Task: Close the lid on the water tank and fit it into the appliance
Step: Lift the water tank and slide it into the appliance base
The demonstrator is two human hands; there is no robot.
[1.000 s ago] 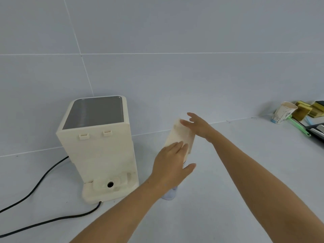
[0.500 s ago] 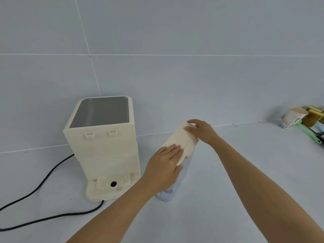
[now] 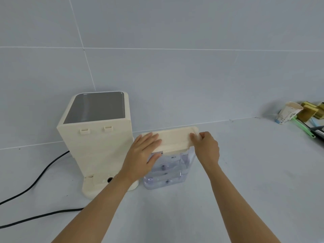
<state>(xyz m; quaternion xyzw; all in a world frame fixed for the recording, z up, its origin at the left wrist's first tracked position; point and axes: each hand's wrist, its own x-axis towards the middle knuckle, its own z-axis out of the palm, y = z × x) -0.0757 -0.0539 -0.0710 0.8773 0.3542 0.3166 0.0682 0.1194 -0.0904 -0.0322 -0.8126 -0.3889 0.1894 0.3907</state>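
A clear plastic water tank [image 3: 168, 174] stands upright on the grey counter, just right of the cream appliance [image 3: 98, 142]. A cream lid [image 3: 173, 140] lies flat on top of the tank. My left hand [image 3: 142, 155] rests on the lid's left end, fingers spread over it and thumb against the tank's side. My right hand [image 3: 206, 146] grips the lid's right end, fingers on top. The appliance shows its back, with two small clips near the top and a round socket [image 3: 110, 179] in its low base step.
A black power cable [image 3: 35, 183] trails left from the appliance across the counter. At the far right edge stand a paper cup [image 3: 287, 114], yellow sponges [image 3: 310, 109] and a green-handled tool [image 3: 303, 127]. A tiled wall runs behind.
The lid was tilted up at an angle; it has come down flat onto the tank. The tank now faces me broadside, and both hands have settled on the lid's ends.
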